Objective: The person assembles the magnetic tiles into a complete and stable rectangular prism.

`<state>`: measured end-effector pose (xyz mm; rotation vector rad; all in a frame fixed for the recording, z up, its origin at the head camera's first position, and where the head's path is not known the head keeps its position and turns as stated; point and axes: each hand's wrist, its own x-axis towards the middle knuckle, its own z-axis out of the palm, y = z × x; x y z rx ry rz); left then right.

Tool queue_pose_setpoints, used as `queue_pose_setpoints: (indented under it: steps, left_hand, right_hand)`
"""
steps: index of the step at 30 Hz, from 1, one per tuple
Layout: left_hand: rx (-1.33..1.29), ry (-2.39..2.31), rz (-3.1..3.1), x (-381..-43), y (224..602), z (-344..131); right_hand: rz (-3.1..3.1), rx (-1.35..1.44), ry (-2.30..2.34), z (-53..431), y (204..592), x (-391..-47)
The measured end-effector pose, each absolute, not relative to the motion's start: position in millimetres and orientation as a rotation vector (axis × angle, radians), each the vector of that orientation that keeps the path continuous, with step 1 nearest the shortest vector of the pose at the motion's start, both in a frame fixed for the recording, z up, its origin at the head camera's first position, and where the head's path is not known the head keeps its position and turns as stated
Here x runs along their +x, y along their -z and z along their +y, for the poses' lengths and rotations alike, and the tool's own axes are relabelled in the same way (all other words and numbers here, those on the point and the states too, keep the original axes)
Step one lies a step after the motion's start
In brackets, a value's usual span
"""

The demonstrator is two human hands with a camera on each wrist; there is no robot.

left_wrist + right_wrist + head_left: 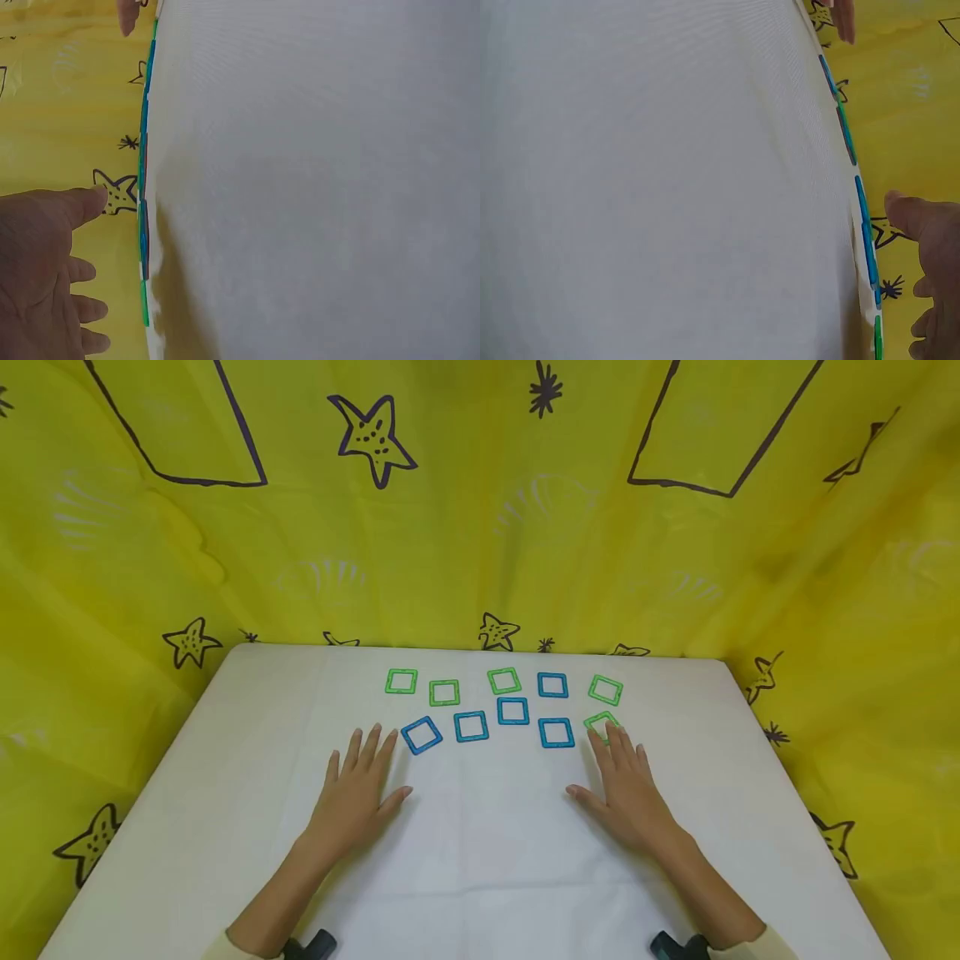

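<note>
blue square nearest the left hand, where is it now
In the head view, left of centre, the blue square lies on the white table, just right of the left hand, with another blue square on its right.

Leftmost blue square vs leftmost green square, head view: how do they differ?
Pose: the leftmost blue square is clearly rotated; the leftmost green square sits nearly in line with the far edge of the white table.
Position: the blue square lies nearer the left hand; the green square lies nearer that far edge.
Shared: both are outline shapes, white showing inside.
</note>
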<state>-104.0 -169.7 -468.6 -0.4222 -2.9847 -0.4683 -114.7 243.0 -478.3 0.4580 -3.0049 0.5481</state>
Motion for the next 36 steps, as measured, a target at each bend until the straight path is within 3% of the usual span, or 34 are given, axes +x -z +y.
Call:
queue_pose_setpoints:
  steps: [16, 36]
  left_hand:
    - [-0.495, 0.510, -3.145, -122.8, 470.7, -152.0]
    - [-0.592, 0.512, -3.196, -120.0, 466.0, -157.4]
  right_hand:
    - [-3.096, 0.569, -0.533, 219.8, 479.8, -120.6]
    - [-3.125, 0.584, -0.473, 214.7, 475.9, -114.8]
